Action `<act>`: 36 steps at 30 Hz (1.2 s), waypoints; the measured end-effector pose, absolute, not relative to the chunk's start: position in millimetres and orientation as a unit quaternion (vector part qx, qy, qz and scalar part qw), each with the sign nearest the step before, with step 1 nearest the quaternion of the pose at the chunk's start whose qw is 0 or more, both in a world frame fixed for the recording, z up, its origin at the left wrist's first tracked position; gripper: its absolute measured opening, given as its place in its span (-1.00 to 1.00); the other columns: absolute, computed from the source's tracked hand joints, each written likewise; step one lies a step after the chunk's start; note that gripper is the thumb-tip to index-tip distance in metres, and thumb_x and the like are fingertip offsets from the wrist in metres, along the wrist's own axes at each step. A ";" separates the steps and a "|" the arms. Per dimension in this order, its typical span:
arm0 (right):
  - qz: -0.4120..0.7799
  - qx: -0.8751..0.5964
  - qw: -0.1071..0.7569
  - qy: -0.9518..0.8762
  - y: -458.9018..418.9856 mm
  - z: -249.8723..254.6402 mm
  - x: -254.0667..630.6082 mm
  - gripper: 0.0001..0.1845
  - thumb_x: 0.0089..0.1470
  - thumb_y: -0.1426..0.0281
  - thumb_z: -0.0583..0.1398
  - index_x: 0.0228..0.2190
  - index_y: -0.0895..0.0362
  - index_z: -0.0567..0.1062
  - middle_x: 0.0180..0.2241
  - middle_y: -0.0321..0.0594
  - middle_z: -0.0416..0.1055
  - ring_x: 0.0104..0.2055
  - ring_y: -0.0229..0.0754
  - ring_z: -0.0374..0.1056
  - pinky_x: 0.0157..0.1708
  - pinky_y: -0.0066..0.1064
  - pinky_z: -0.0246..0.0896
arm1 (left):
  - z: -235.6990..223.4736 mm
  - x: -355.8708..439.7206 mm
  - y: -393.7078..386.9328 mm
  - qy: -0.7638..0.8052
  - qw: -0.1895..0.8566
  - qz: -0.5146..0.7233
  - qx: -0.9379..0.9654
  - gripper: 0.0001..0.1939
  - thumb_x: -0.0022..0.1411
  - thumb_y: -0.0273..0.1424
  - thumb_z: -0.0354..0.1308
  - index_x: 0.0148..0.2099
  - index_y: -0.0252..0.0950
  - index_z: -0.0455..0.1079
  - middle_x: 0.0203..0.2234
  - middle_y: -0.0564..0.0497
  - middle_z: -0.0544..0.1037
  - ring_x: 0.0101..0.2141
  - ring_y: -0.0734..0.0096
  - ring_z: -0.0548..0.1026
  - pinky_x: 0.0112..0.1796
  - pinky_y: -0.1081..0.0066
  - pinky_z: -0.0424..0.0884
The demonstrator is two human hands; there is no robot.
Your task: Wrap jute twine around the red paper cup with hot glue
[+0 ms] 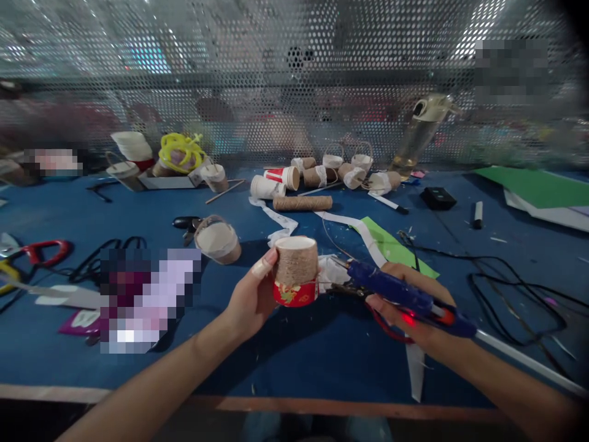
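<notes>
My left hand [257,294] is closed around a paper cup [296,273], upright above the table, its white mouth facing up. Brown twine wraps the cup's upper part, while the red printed part shows below. In my right hand [414,307] is a blue hot glue gun [396,288] with a red light glowing on it. Its nozzle points left at the cup, with a small gap between. A long white glue stick [524,362] sticks out of the gun's back. Loose twine [334,242] runs from near the cup toward a twine roll [302,203] behind.
On the blue table [184,368], a twine-wrapped basket cup [218,241] stands left. Red-handled scissors [46,252] lie far left. Green paper [396,245] and a black cord [510,307] are right. Several decorated cups, stacked paper cups [268,186] and a bottle [416,138] line the mesh screen.
</notes>
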State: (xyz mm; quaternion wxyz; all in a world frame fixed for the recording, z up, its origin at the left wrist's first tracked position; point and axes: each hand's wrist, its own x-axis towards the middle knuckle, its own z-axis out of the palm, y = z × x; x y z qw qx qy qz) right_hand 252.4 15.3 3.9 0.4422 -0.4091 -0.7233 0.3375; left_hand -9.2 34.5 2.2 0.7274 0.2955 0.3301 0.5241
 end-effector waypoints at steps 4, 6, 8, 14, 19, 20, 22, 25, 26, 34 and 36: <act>0.370 -0.375 0.413 -0.743 17.2 -3.5 254.0 -0.77 0.17 0.42 0.29 -0.45 0.04 0.34 -0.47 -0.33 0.31 -0.47 -0.22 0.26 -0.44 -0.32 0.14 | 6.2 -7.0 35.3 0.350 0.706 0.549 0.279 -0.54 0.09 -0.07 0.41 -0.07 -0.27 0.64 -0.13 -0.13 0.72 0.02 -0.14 0.59 0.12 -0.02 0.43; 0.372 -0.360 0.399 -0.756 17.1 -5.5 254.3 -0.77 0.14 0.44 0.28 -0.45 0.04 0.32 -0.47 -0.33 0.30 -0.47 -0.22 0.26 -0.45 -0.33 0.11 | 7.5 -6.0 35.3 0.355 0.702 0.549 0.284 -0.54 0.08 -0.07 0.42 -0.07 -0.26 0.64 -0.13 -0.12 0.72 0.04 -0.14 0.58 0.12 0.00 0.43; 0.358 -0.365 0.386 -0.768 16.8 -5.3 253.6 -0.77 0.11 0.48 0.27 -0.46 0.05 0.30 -0.48 -0.34 0.27 -0.48 -0.24 0.23 -0.47 -0.35 0.06 | 7.9 -5.4 34.9 0.351 0.701 0.544 0.301 -0.56 0.10 -0.08 0.41 -0.07 -0.26 0.64 -0.15 -0.12 0.72 0.02 -0.13 0.59 0.11 0.00 0.44; 0.297 -0.379 0.375 -0.792 15.0 -0.4 251.4 -0.71 0.06 0.48 0.25 -0.48 0.03 0.20 -0.52 -0.39 0.15 -0.52 -0.27 0.09 -0.49 -0.36 -0.02 | 5.7 -4.1 33.5 0.359 0.679 0.539 0.345 -0.50 0.14 -0.05 0.38 0.02 -0.26 0.62 -0.16 -0.14 0.71 -0.04 -0.10 0.60 -0.02 0.09 0.51; 0.253 -0.378 0.368 -0.811 13.5 -4.4 251.7 -0.73 0.07 0.48 0.22 -0.46 0.02 0.20 -0.50 -0.36 0.17 -0.51 -0.25 0.12 -0.48 -0.35 -0.02 | -4.2 -6.7 33.4 0.364 0.671 0.539 0.355 -0.48 0.20 -0.09 0.35 0.13 -0.23 0.56 -0.06 -0.14 0.68 0.03 -0.08 0.58 0.02 0.11 0.49; 0.245 -0.375 0.369 -0.814 13.4 -5.6 251.4 -0.73 0.05 0.48 0.22 -0.45 0.01 0.19 -0.50 -0.36 0.16 -0.51 -0.24 0.13 -0.49 -0.34 -0.02 | -6.5 -7.6 33.4 0.365 0.669 0.542 0.355 -0.49 0.22 -0.10 0.34 0.15 -0.22 0.56 -0.04 -0.14 0.67 0.05 -0.08 0.56 0.05 0.10 0.48; 0.225 -0.373 0.372 -0.819 13.3 -7.5 250.6 -0.71 0.03 0.50 0.22 -0.45 0.01 0.17 -0.51 -0.36 0.14 -0.51 -0.24 0.12 -0.49 -0.33 -0.04 | -9.9 -8.8 33.4 0.366 0.667 0.543 0.356 -0.49 0.23 -0.11 0.33 0.17 -0.21 0.54 0.00 -0.14 0.66 0.10 -0.10 0.53 0.10 0.07 0.45; 0.201 -0.377 0.376 -0.822 13.8 -8.4 250.1 -0.67 0.01 0.52 0.21 -0.46 0.01 0.12 -0.52 -0.38 0.10 -0.52 -0.24 0.09 -0.50 -0.33 -0.07 | -10.1 -8.6 33.6 0.364 0.668 0.542 0.358 -0.47 0.23 -0.10 0.33 0.17 -0.22 0.54 0.00 -0.15 0.66 0.12 -0.12 0.52 0.12 0.04 0.45; 0.198 -0.377 0.378 -0.822 14.1 -8.2 250.3 -0.67 0.01 0.52 0.21 -0.45 0.01 0.12 -0.52 -0.39 0.09 -0.52 -0.25 0.09 -0.50 -0.33 -0.08 | -9.1 -8.1 33.8 0.363 0.667 0.544 0.358 -0.47 0.22 -0.09 0.34 0.16 -0.23 0.55 -0.01 -0.14 0.66 0.12 -0.11 0.52 0.12 0.05 0.45; 0.211 -0.378 0.363 -0.825 15.4 -3.0 252.3 -0.67 -0.02 0.56 0.21 -0.45 0.01 0.13 -0.51 -0.41 0.11 -0.52 -0.27 0.08 -0.48 -0.36 -0.05 | -4.6 -6.1 36.3 0.354 0.658 0.554 0.367 -0.51 0.19 -0.07 0.36 0.08 -0.22 0.60 -0.07 -0.10 0.68 0.14 -0.06 0.51 0.14 0.13 0.43; 0.213 -0.374 0.363 -0.826 15.2 -2.8 252.2 -0.67 -0.02 0.56 0.21 -0.46 0.01 0.14 -0.50 -0.41 0.12 -0.51 -0.28 0.10 -0.48 -0.37 -0.05 | -5.6 -6.0 36.1 0.353 0.658 0.553 0.370 -0.48 0.19 -0.06 0.36 0.11 -0.24 0.58 -0.05 -0.13 0.68 0.16 -0.09 0.49 0.16 0.10 0.42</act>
